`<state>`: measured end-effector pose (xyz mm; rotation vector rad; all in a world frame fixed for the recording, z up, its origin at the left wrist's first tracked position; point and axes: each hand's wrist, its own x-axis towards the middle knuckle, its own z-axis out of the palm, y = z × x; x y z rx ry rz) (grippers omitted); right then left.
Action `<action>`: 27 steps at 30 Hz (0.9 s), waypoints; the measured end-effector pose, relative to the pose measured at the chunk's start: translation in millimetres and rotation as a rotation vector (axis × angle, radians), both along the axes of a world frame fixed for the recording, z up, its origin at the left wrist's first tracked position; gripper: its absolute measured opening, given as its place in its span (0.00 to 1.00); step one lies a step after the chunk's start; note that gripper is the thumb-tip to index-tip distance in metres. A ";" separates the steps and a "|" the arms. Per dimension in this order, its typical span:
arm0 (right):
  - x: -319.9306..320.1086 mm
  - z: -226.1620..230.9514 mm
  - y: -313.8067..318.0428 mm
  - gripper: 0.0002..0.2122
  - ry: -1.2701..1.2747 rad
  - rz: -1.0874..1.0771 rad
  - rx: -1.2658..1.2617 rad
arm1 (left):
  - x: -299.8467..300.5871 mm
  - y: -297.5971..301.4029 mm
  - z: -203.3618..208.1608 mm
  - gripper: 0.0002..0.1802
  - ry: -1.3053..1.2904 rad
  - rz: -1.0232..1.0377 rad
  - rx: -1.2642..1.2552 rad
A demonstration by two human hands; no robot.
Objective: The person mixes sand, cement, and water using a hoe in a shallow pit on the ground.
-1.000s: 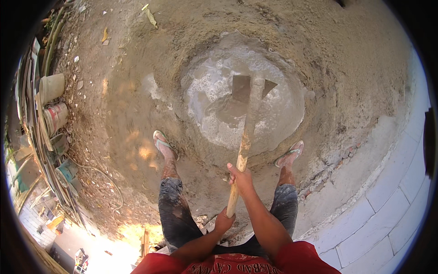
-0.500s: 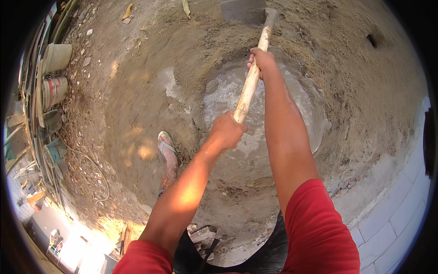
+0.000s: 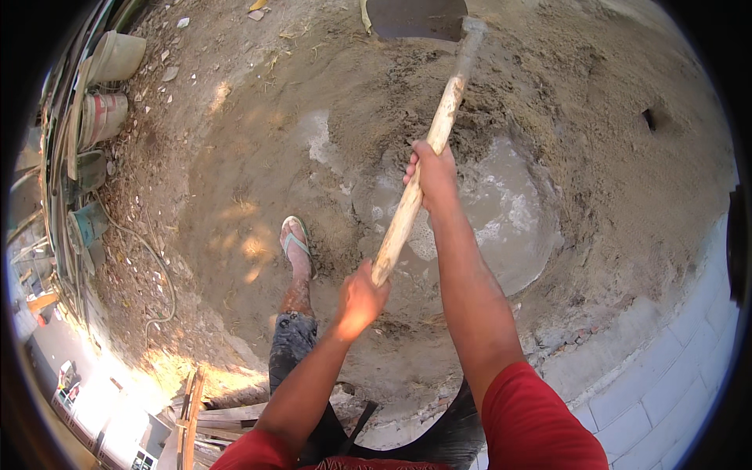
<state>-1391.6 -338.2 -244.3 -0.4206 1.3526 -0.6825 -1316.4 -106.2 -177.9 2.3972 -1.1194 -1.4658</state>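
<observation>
Both my hands are closed around the pale wooden handle of a hoe (image 3: 406,219). My left hand (image 3: 363,296) grips near the butt end, and my right hand (image 3: 433,176) holds the shaft farther up. The broad dark hoe blade (image 3: 415,17) is at the far edge of the view, over grey-brown sandy mix; whether it touches the ground I cannot tell. Beneath the handle lies a foamy grey puddle (image 3: 509,211) ringed by wet sand. Darker, lumpy wet mix (image 3: 478,121) borders its far side.
My foot in a pale flip-flop (image 3: 294,239) stands on the sand left of the puddle. Buckets (image 3: 103,119), poles and a hose (image 3: 166,274) line the left. A pale block wall (image 3: 674,384) curves along the right. Wooden planks (image 3: 190,415) lie lower left.
Both hands have drawn back toward me with the handle, while the blade stays near the far edge. Dark wet mix now covers part of the puddle's far side. More of my left leg shows.
</observation>
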 end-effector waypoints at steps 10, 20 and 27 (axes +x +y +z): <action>-23.9 -52.2 48.7 0.07 0.300 0.362 0.206 | -48.8 25.5 20.1 0.24 0.273 0.267 0.266; 22.2 60.2 160.0 0.16 0.098 0.289 0.089 | -30.1 166.8 81.4 0.19 0.157 0.320 0.250; 61.3 -58.8 5.8 0.07 0.186 0.549 0.235 | -8.2 -5.4 -4.9 0.18 0.491 0.622 0.194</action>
